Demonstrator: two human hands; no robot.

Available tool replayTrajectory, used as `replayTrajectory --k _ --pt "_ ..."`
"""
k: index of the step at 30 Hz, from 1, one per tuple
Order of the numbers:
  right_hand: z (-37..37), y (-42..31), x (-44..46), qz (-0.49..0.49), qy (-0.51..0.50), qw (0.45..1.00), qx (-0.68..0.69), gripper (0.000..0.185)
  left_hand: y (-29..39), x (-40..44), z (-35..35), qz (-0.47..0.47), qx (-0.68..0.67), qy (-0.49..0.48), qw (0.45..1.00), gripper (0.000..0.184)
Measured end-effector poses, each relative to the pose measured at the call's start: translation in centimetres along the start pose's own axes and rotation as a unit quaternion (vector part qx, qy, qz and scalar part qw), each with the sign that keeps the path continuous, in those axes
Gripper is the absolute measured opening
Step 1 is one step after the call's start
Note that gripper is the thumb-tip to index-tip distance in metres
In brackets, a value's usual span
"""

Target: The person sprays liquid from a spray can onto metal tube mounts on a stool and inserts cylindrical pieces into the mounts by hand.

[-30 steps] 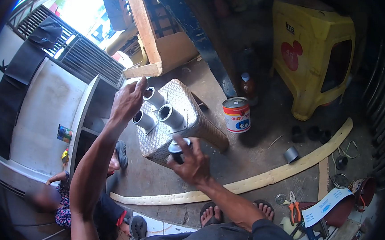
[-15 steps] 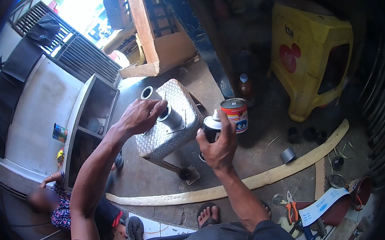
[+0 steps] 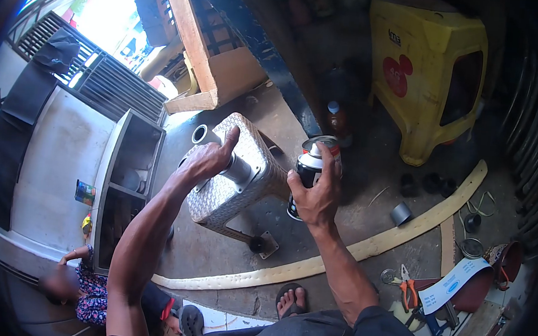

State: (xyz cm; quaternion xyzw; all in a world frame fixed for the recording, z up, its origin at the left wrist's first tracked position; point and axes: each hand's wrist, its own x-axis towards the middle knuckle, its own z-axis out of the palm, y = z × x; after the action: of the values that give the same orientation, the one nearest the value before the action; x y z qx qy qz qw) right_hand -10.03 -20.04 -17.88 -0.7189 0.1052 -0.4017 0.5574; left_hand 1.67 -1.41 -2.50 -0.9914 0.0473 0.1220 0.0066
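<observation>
A silvery woven-pattern stool (image 3: 216, 207) stands on the floor with short metal tubes on its top. My left hand (image 3: 207, 160) is at the front tube (image 3: 239, 169), its fingers bent over the rim; whether it grips the tube is hidden. Behind that hand another tube (image 3: 204, 135) shows. To the right of the stool, my right hand (image 3: 318, 193) is wrapped round a black spray can (image 3: 307, 170) with a white top, its index finger on the nozzle. A red and white tin (image 3: 332, 141) is partly hidden behind the can. On the floor lies a loose grey ring (image 3: 402, 214).
A long cream strip (image 3: 363, 247) curves across the floor. At the right lie orange pliers (image 3: 408, 287) and a paper sheet (image 3: 453, 286). A yellow plastic stool (image 3: 422, 72) stands at the back. Another person (image 3: 89, 283) is at the lower left, beside a cabinet (image 3: 133, 171).
My left hand has come down from beyond the tubes onto the front one. My right hand has moved right with the can, away from the stool. The view has shifted slightly.
</observation>
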Motion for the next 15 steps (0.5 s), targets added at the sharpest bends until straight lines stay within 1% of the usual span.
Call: replayTrajectory --k 1,3,4,5,7,9,10,11,13,14,15 --pt "0.2 0.1 0.0 0.003 -0.006 1.000 0.003 0.077 0.1 -0.1 -0.3 -0.001 0.001 -0.001 1.000 0.119" --pt "0.9 -0.1 -0.8 0.012 -0.025 1.000 0.005 0.076 0.3 -0.5 -1.3 -0.052 0.003 0.028 0.998 0.115" --pt "1.3 -0.3 -1.3 0.021 -0.044 0.999 0.007 0.075 0.1 -0.7 -1.8 -0.028 -0.028 0.087 0.995 0.110" --pt "1.6 -0.7 -2.0 -0.007 -0.050 0.999 0.005 0.074 -0.2 -1.4 -2.6 -0.011 -0.069 0.110 0.991 0.104" --pt "2.4 -1.8 -3.9 -0.024 -0.101 0.994 0.043 0.068 -0.8 -1.6 -4.1 0.010 -0.103 0.179 0.978 0.100" --pt "3.2 -3.3 -5.9 -0.028 -0.155 0.986 0.054 0.068 -0.5 -2.7 -5.7 0.000 -0.113 0.216 0.970 0.098" --pt "3.5 -4.0 -7.0 -0.006 -0.197 0.979 0.056 0.069 -0.4 -3.2 -6.3 0.004 -0.116 0.232 0.966 0.097" --pt "3.6 -4.7 -7.9 -0.008 -0.196 0.979 0.057 0.069 -0.6 -3.3 -6.5 0.005 -0.116 0.235 0.965 0.097" --pt "3.1 -6.1 -9.2 -0.042 -0.247 0.966 0.064 0.073 -1.3 -3.8 -6.6 0.035 -0.102 0.265 0.958 0.096" --pt "2.6 -6.3 -9.3 -0.024 -0.277 0.958 0.072 0.075 -1.8 -3.6 -6.3 0.060 -0.109 0.242 0.962 0.092" --pt "2.3 -6.2 -9.5 -0.025 -0.277 0.958 0.071 0.075 -1.8 -3.8 -6.0 0.086 -0.136 0.201 0.966 0.087"
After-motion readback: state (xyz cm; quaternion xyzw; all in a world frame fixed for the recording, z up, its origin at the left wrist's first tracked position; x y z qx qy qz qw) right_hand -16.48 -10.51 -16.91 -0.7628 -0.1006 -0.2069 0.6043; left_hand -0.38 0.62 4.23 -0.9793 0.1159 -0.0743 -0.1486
